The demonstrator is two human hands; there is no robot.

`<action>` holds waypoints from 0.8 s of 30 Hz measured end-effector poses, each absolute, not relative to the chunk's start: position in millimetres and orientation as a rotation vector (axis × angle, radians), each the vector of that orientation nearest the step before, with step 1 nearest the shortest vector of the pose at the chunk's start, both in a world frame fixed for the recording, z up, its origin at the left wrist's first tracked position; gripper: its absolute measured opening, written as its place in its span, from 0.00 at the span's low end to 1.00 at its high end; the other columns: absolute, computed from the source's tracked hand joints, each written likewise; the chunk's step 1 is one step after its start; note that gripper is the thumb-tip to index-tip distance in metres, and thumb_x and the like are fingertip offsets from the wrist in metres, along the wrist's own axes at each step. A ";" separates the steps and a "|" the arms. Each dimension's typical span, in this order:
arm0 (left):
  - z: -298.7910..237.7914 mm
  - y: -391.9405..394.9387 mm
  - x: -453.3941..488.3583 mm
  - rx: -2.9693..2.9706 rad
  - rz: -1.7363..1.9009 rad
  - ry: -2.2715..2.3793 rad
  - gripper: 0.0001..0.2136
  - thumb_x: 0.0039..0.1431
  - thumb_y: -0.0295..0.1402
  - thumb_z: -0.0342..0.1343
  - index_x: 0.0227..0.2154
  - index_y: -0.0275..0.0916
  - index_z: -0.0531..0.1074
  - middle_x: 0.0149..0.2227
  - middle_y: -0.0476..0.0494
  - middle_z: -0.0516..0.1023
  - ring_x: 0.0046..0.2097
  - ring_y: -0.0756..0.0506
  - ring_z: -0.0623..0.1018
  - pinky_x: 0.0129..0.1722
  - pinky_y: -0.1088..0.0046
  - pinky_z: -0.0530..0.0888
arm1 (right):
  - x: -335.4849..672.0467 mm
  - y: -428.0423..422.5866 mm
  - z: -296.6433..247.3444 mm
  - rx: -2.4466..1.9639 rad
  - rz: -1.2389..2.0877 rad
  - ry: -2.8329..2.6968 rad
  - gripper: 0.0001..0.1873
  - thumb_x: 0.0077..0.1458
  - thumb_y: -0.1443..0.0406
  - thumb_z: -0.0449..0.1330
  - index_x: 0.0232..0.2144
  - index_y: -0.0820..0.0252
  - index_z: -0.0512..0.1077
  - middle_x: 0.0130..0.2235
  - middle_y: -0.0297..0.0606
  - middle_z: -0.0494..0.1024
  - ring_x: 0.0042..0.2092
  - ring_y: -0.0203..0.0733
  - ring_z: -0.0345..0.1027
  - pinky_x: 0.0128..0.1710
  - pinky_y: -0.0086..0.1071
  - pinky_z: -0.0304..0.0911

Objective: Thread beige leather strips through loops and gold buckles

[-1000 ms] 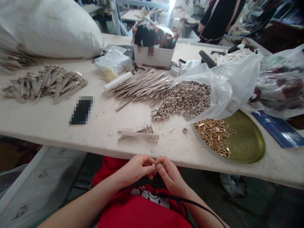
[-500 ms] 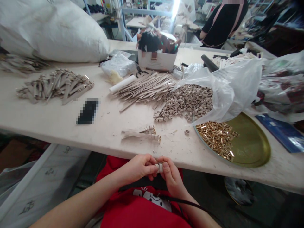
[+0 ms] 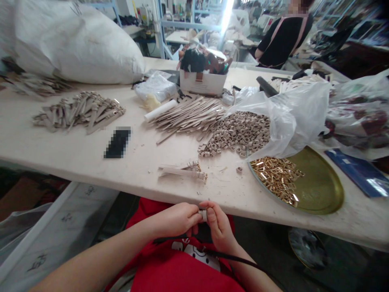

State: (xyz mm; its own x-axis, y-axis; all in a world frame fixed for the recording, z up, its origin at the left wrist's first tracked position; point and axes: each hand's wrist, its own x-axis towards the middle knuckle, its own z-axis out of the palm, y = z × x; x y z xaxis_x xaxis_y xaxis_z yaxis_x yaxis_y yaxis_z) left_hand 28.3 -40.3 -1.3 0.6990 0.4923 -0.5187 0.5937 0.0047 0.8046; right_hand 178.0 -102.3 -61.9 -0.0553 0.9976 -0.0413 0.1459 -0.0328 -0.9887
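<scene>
At the far left of the frame, a panel of whitish sheeting (image 3: 63, 227) carries dark, character-like marks that I cannot read; at upper left a bulging white sack (image 3: 82, 44) bears a faint dark mark, also unreadable. Right of them, on the pale worktop (image 3: 69, 156), lie a heap of beige straps with metal ends (image 3: 79, 111) and a pixelated dark rectangle (image 3: 117, 142).

At lower centre, above a red garment with a white cartoon print (image 3: 182, 275), the left hand (image 3: 184, 218) pinches one end of a small, pale beige banded piece (image 3: 204, 215). Beyond, a few beige straps with gold-coloured ends (image 3: 184, 172) lie near the worktop's front edge, with flat beige strips (image 3: 190, 115) behind. The white carton (image 3: 188, 83) at upper centre has printed lines too small to read.

The right hand (image 3: 220, 229) grips the banded piece's other side between thumb and fingers. To its right come a mound of small beige loops (image 3: 243, 127), gold-coloured metal fittings (image 3: 273, 176) in an olive-gold round tray (image 3: 322, 190), and a flat blue packet (image 3: 354, 172), its print illegible.
</scene>
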 end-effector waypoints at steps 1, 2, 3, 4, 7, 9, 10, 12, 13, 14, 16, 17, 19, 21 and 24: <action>-1.1 -39.0 27.9 1.662 -0.099 0.906 0.17 0.59 0.41 0.39 0.24 0.36 0.66 0.22 0.49 0.72 0.22 0.51 0.69 0.23 0.78 0.64 | 176.7 -100.5 -62.3 -1.318 1.207 -1.339 0.16 0.60 0.58 0.42 0.40 0.59 0.64 0.29 0.35 0.70 0.30 0.37 0.64 0.31 0.30 0.61; -1.1 -37.6 27.7 1.689 -0.086 0.919 0.17 0.59 0.40 0.39 0.25 0.36 0.66 0.22 0.49 0.71 0.22 0.51 0.68 0.24 0.78 0.64 | 175.5 -98.4 -62.7 -1.323 1.205 -1.337 0.16 0.60 0.58 0.42 0.40 0.59 0.64 0.29 0.35 0.70 0.30 0.37 0.64 0.31 0.30 0.61; -1.3 -36.4 27.7 1.716 -0.060 0.934 0.16 0.59 0.40 0.38 0.25 0.36 0.66 0.23 0.49 0.71 0.23 0.51 0.67 0.26 0.78 0.64 | 174.6 -96.0 -63.1 -1.326 1.202 -1.334 0.16 0.60 0.58 0.42 0.40 0.59 0.64 0.29 0.35 0.69 0.30 0.36 0.64 0.31 0.30 0.60; -1.9 -35.2 27.9 1.739 -0.031 0.947 0.16 0.59 0.39 0.38 0.25 0.36 0.67 0.23 0.50 0.70 0.24 0.51 0.67 0.27 0.78 0.63 | 173.8 -93.7 -63.8 -1.329 1.198 -1.328 0.16 0.60 0.57 0.42 0.39 0.59 0.65 0.29 0.35 0.69 0.30 0.36 0.63 0.31 0.30 0.60; -8.2 -32.7 28.9 1.737 0.041 0.943 0.15 0.58 0.39 0.40 0.26 0.36 0.67 0.23 0.51 0.68 0.26 0.51 0.64 0.27 0.79 0.62 | 171.3 -88.6 -67.2 -1.307 1.227 -1.266 0.16 0.59 0.56 0.43 0.38 0.59 0.64 0.29 0.35 0.68 0.30 0.36 0.62 0.30 0.30 0.60; -15.9 -30.9 29.2 1.686 0.048 0.939 0.15 0.57 0.40 0.41 0.27 0.36 0.67 0.23 0.52 0.66 0.25 0.52 0.62 0.25 0.80 0.61 | 169.3 -86.4 -69.9 -1.274 1.289 -1.193 0.16 0.59 0.56 0.43 0.38 0.59 0.64 0.28 0.34 0.66 0.29 0.35 0.61 0.28 0.29 0.58; -19.6 -29.4 29.1 1.659 0.046 0.942 0.15 0.56 0.40 0.42 0.26 0.36 0.68 0.22 0.53 0.65 0.25 0.52 0.61 0.24 0.80 0.60 | 168.4 -85.0 -70.5 -1.259 1.324 -1.161 0.16 0.59 0.56 0.43 0.38 0.59 0.63 0.27 0.33 0.65 0.27 0.35 0.60 0.26 0.28 0.58; -23.5 -23.6 28.2 1.628 0.044 0.947 0.15 0.56 0.39 0.42 0.26 0.35 0.68 0.22 0.53 0.63 0.24 0.52 0.60 0.23 0.80 0.58 | 167.7 -80.1 -68.7 -1.249 1.369 -1.135 0.16 0.59 0.55 0.42 0.37 0.59 0.63 0.24 0.31 0.63 0.25 0.34 0.58 0.23 0.27 0.55; -22.7 -19.0 27.3 1.643 0.050 0.946 0.15 0.56 0.38 0.41 0.26 0.35 0.68 0.21 0.53 0.63 0.23 0.53 0.60 0.22 0.79 0.58 | 168.0 -75.9 -66.1 -1.260 1.364 -1.150 0.17 0.59 0.55 0.42 0.37 0.59 0.63 0.23 0.30 0.62 0.23 0.33 0.57 0.22 0.27 0.54; -19.8 -13.1 26.1 1.689 0.059 0.940 0.15 0.57 0.38 0.41 0.26 0.35 0.69 0.21 0.53 0.63 0.23 0.52 0.60 0.22 0.79 0.57 | 168.7 -70.4 -62.4 -1.281 1.337 -1.181 0.17 0.59 0.55 0.42 0.37 0.59 0.63 0.22 0.29 0.62 0.23 0.34 0.56 0.22 0.27 0.53; -9.5 2.2 22.8 1.849 0.091 0.952 0.15 0.57 0.38 0.42 0.25 0.35 0.70 0.21 0.52 0.65 0.23 0.52 0.62 0.23 0.78 0.58 | 171.0 -54.9 -53.4 -1.340 1.230 -1.268 0.17 0.59 0.56 0.42 0.38 0.59 0.63 0.20 0.29 0.61 0.22 0.34 0.56 0.22 0.27 0.53; -3.7 11.0 20.8 1.944 0.116 0.981 0.14 0.56 0.39 0.44 0.27 0.36 0.70 0.22 0.52 0.67 0.25 0.51 0.64 0.24 0.78 0.59 | 172.4 -45.3 -49.0 -1.380 1.158 -1.319 0.16 0.59 0.56 0.42 0.38 0.59 0.63 0.20 0.29 0.61 0.23 0.35 0.57 0.22 0.27 0.53; 3.9 28.3 16.3 2.089 0.219 1.117 0.12 0.53 0.40 0.50 0.35 0.38 0.70 0.29 0.49 0.72 0.30 0.48 0.69 0.29 0.77 0.62 | 175.5 -24.3 -43.2 -1.493 1.000 -1.437 0.15 0.58 0.57 0.43 0.38 0.59 0.63 0.21 0.29 0.64 0.23 0.36 0.59 0.23 0.28 0.53; 2.4 42.1 11.7 2.206 0.324 1.233 0.13 0.52 0.37 0.53 0.41 0.39 0.68 0.35 0.46 0.73 0.35 0.46 0.71 0.34 0.74 0.65 | 179.1 -4.3 -43.1 -1.634 0.828 -1.578 0.14 0.58 0.57 0.45 0.37 0.59 0.64 0.22 0.31 0.67 0.24 0.38 0.61 0.24 0.28 0.53; -14.2 53.8 3.5 2.408 0.391 1.264 0.09 0.54 0.34 0.52 0.37 0.39 0.70 0.38 0.43 0.72 0.40 0.45 0.71 0.40 0.70 0.66 | 187.0 14.4 -52.1 -1.772 0.543 -1.767 0.13 0.57 0.61 0.46 0.34 0.60 0.68 0.26 0.37 0.72 0.29 0.41 0.66 0.28 0.31 0.56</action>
